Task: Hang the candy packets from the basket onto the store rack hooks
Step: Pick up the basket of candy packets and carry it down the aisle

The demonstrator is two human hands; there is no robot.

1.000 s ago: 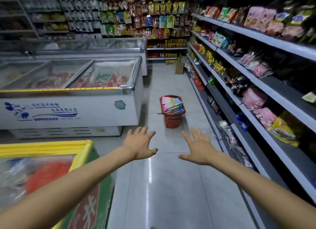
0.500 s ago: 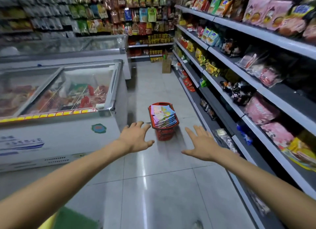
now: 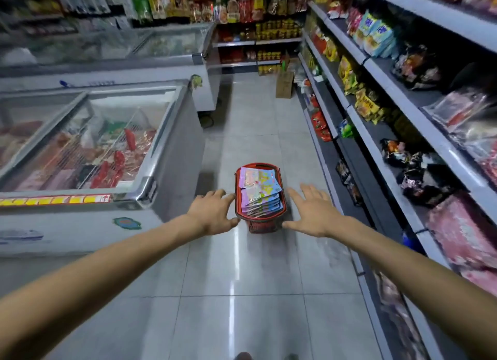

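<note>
A red plastic basket [image 3: 237, 198] stands on the tiled aisle floor, filled with a stack of pastel candy packets [image 3: 259, 191]. My left hand [image 3: 213, 213] is stretched out, fingers spread, just left of the basket's rim and holds nothing. On the other side of the basket, my right hand [image 3: 312, 211] is also spread and holds nothing. A rack of hanging packets [image 3: 215, 2] covers the far wall at the end of the aisle.
A glass-topped chest freezer [image 3: 161, 155] lines the left of the aisle, with another freezer [image 3: 172, 53] behind it. Grey shelves [image 3: 376, 133] stocked with snack bags run along the right. A cardboard box [image 3: 285, 85] sits on the floor farther ahead.
I have walked forward along the aisle. The basket has come much closer and both outstretched hands now flank it; the yellow-rimmed freezer has dropped out of view.
</note>
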